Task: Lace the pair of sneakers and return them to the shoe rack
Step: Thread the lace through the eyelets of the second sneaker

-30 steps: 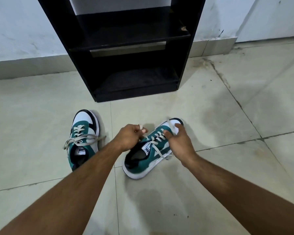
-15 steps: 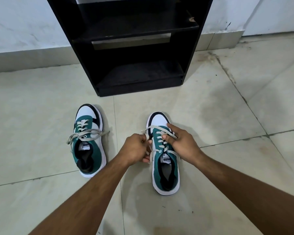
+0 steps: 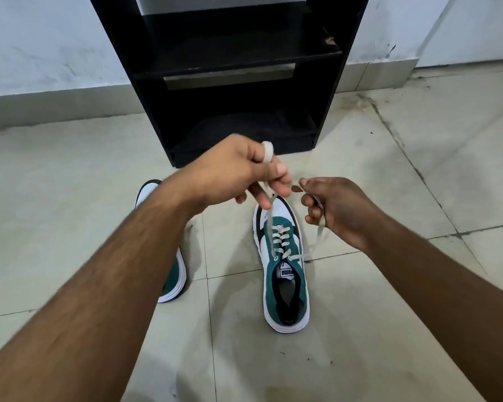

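A green, white and black sneaker [image 3: 285,274] stands upright on the floor, toe toward the rack. Its pale lace [image 3: 279,242] runs through the eyelets and both ends rise out of the top pair. My left hand [image 3: 238,169] is raised above the toe and pinches the left lace end, with lace looped over a finger. My right hand [image 3: 334,207] grips the right lace end beside the toe. The second sneaker [image 3: 173,274] stands to the left, mostly hidden behind my left forearm.
A black shoe rack [image 3: 233,82] with two bare shelves stands against the white wall, just beyond the sneakers. The floor [image 3: 389,314] is pale tile with dark grout lines and stains at the right.
Both hands have lifted from the sneaker's tongue and pulled the lace ends up and apart. The view has moved closer and my left forearm now covers the second sneaker.
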